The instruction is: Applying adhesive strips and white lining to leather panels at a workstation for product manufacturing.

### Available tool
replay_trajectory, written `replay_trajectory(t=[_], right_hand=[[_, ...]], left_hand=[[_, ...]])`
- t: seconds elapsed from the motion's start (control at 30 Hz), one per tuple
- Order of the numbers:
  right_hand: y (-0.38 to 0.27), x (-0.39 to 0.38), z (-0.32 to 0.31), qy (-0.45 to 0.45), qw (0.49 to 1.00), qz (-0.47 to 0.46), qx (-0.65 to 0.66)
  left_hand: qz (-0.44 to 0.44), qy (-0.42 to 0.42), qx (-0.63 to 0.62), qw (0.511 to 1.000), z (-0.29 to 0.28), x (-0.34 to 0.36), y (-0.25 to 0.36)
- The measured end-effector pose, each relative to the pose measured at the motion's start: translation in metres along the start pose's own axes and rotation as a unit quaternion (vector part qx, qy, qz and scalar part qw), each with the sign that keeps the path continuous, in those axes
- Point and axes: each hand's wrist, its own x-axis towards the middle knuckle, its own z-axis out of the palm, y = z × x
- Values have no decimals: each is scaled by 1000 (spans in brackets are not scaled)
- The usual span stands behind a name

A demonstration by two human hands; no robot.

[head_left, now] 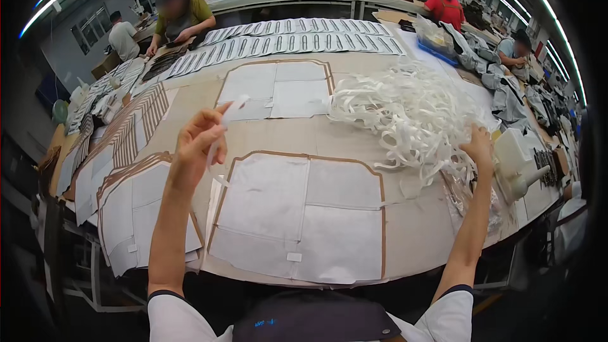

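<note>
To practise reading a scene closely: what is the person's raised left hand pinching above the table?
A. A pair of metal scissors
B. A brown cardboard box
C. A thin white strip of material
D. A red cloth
C: the left hand pinches a thin white strip of material that hangs down from its fingers, while the right hand reaches into the tangled pile of white strips.

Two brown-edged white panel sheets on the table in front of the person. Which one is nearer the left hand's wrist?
The near panel sheet, large, at the table's front edge beside the left hand. The far panel sheet lies beyond, smaller in view.
</note>
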Motion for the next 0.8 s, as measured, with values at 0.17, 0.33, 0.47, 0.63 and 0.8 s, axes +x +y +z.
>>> replay_trajectory(t=[0.17,0.33,0.47,0.63,0.8], right_hand=[[-150,-96,-51,240,914,-251,211],[-296,-180,-23,100,789,-461,395],[-312,-174,1,-374,653,-235,615],[-308,-165,30,-101,745,-394,529],[-284,-156,28,-232,729,-326,555]], left_hand=[[-46,-87,51,994,29,-16,-8],[-151,-145,-53,976,70,-26,-26],[-239,-147,-13,960,65,-29,-22],[-274,-85,69,956,46,-48,-15],[-259,-110,97,955,41,-54,-18]])
